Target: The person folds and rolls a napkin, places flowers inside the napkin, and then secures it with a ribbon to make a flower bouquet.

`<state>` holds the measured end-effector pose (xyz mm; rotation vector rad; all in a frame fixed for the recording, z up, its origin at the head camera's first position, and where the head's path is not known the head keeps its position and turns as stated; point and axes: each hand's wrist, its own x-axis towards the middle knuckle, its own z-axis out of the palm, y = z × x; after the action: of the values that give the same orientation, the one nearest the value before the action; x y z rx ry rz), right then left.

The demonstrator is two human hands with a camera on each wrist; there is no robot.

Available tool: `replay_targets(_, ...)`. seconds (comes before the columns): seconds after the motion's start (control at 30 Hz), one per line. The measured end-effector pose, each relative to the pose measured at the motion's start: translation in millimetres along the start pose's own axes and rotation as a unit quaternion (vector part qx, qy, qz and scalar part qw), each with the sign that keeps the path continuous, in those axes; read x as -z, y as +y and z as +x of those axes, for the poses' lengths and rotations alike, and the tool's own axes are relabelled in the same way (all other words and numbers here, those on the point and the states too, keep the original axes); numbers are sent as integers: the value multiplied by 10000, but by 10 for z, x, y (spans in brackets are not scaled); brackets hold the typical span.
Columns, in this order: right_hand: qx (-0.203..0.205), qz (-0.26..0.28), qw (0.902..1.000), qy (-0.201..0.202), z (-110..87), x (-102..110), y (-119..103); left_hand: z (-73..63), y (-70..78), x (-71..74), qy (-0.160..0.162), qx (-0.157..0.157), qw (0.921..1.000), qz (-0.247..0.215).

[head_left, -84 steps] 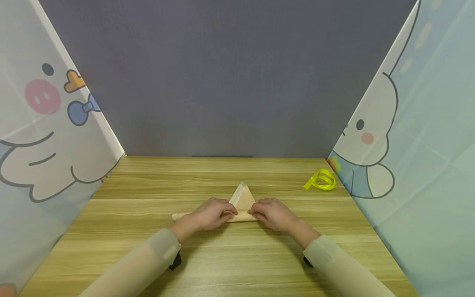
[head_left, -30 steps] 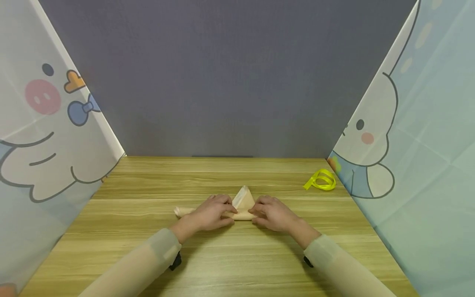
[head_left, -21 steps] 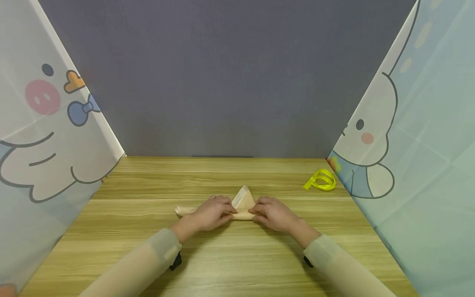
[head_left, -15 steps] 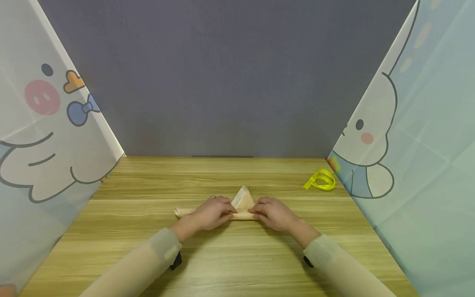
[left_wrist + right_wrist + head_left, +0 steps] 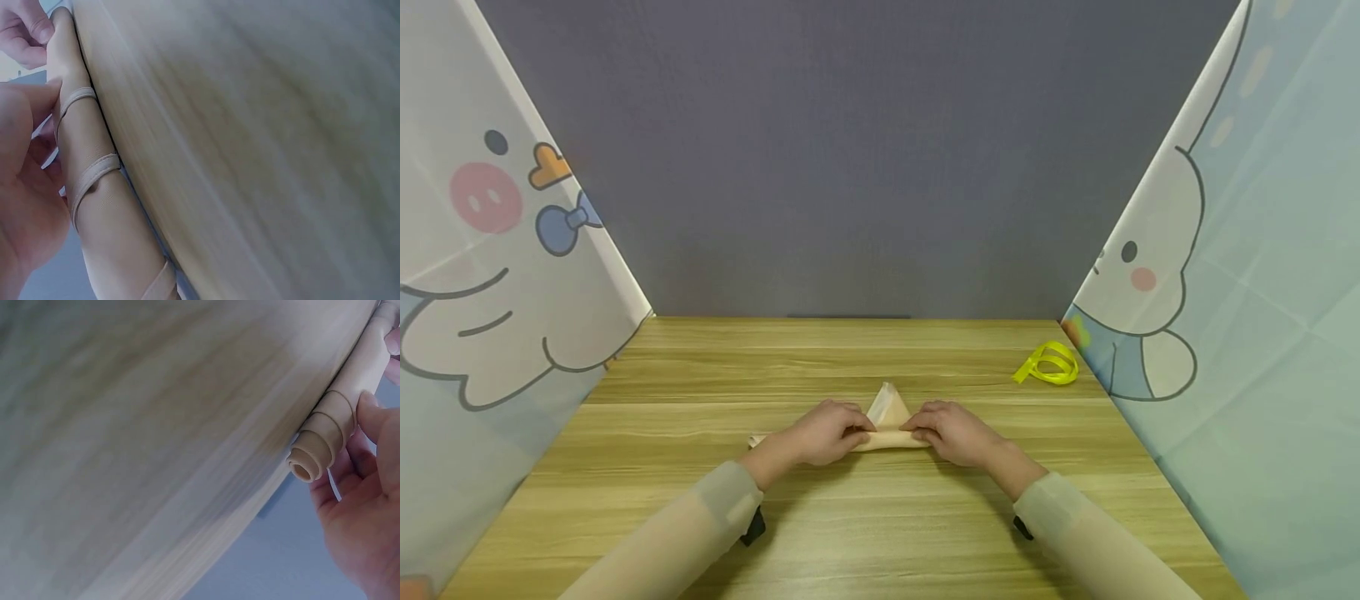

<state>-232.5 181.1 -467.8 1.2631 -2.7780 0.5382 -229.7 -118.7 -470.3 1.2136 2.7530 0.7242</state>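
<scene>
Fabric (image 5: 891,440) seems mid-roll, pinched by left hand (image 5: 833,432) and right hand (image 5: 953,432); next needs (I'd guess) even forward pressure.

Beige cloth (image 5: 891,439); yellow ribbon (image 5: 1056,379); wood-grain table (image 5: 880,525); grey backdrop (image 5: 880,167).

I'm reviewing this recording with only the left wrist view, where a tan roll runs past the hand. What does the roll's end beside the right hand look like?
Observer: The right wrist view shows that end of the tan roll coiled in stepped layers around a small hole.
Operator: Is all of the material rolled up?
Observer: No, the head view shows an unrolled triangular flap pointing away from the person.
Operator: Anything else on the table?
Observer: Yes, a looped yellow ribbon lies toward the far right.
</scene>
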Motion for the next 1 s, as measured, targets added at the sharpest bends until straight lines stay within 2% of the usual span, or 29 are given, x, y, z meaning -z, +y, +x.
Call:
replay_targets(0.13,50,102,9999,80,5,-1,-1,10,-17,-11,65,-54,9998,-200)
replay_targets(0.27,199,90,9994,257,15,-7,2,22,-12,-20,131,-112,9998,76)
replay_targets(0.47,300,-287,9987,282,4,-5,3,15,10,-7,-54,227,9988,420)
replay_targets(0.7,236,-313,9990,224,-12,2,5,18,26,-12,-148,266,9957,880)
replay_targets(0.83,293,-284,9990,187,-11,0,13,13,35,-11,-149,242,9956,893)
replay_targets(1.0,283,-219,9993,112,-1,-1,36,6,39,-15,-121,264,9972,688)
